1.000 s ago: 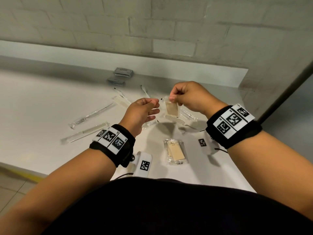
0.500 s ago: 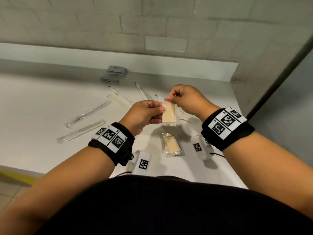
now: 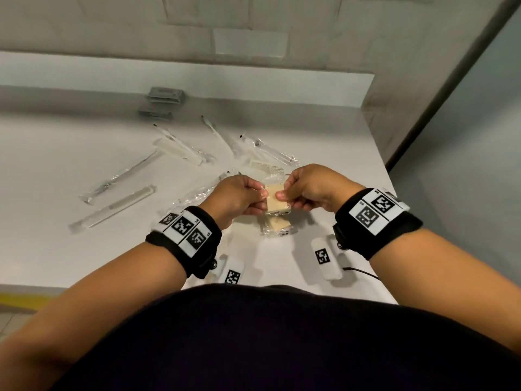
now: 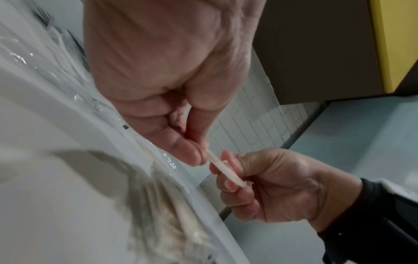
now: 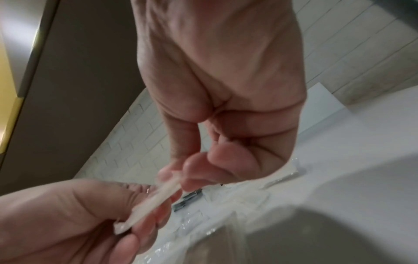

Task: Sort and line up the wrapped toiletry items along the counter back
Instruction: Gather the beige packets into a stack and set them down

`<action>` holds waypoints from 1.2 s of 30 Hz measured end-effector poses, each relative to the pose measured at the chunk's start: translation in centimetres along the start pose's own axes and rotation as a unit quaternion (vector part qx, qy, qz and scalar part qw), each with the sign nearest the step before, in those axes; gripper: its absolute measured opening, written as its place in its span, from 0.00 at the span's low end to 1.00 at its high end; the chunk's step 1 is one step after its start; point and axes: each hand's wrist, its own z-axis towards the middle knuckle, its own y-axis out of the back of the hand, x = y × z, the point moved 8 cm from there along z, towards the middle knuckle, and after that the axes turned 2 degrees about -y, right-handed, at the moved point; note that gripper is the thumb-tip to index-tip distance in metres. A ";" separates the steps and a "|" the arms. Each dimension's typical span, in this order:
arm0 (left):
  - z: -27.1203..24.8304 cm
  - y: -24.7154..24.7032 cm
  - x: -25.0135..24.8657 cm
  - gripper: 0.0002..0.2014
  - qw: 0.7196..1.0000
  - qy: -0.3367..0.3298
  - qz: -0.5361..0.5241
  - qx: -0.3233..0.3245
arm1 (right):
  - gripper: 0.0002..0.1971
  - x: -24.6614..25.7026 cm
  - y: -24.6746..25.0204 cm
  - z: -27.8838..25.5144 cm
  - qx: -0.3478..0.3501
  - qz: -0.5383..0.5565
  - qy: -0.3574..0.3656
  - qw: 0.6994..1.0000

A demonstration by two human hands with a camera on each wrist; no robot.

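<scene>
- Wrapped tan packet (image 3: 275, 199) sits at the centre of the head view, held above the counter (image 3: 56, 249); I see it pinched from both sides.
- My left hand (image 3: 235, 197) pinches its left edge between thumb and curled fingers.
- My right hand (image 3: 311, 190) pinches its right edge the same way.
- Just below the held one, a second tan packet (image 3: 277, 225) lies flat on the counter.
- Behind the hands, a wrapped comb (image 3: 266, 166) lies near several long clear-wrapped items (image 3: 112, 208) spread toward the left.
- In the upper left, two grey packets (image 3: 166, 95) rest by the counter's back edge.
</scene>
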 end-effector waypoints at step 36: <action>0.8 1.1 1.2 0.36 0.969 -0.095 0.227 -0.025 | 0.34 1.2 -2.9 1.3 -0.120 -0.302 0.129 0.937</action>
